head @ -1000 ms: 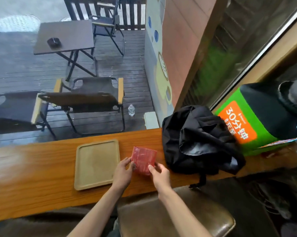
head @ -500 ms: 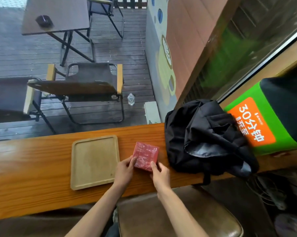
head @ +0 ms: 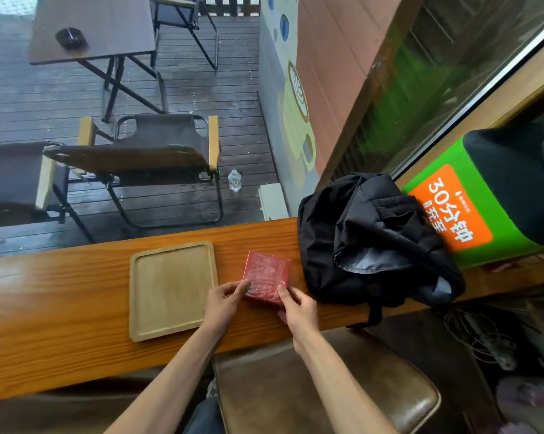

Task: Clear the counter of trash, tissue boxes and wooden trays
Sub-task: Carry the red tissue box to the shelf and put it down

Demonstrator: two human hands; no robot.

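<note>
A red, plastic-wrapped tissue box [head: 267,276] rests on the wooden counter [head: 61,296], near its front edge. My left hand [head: 225,303] grips the box's near left corner and my right hand [head: 297,308] grips its near right corner. Just left of the box lies an empty square wooden tray [head: 172,289], flat on the counter. My left hand sits beside the tray's right rim.
A black backpack [head: 371,239] slumps on the counter right of the box. Behind it stands a green and orange charging kiosk [head: 452,211]. A brown leather stool [head: 324,389] is under my arms. Through the window are folding chairs [head: 158,161] and a table.
The view has shifted slightly, and the box has come down from a tilted, raised hold to sit lower on the counter. Both hands stay on its near corners.
</note>
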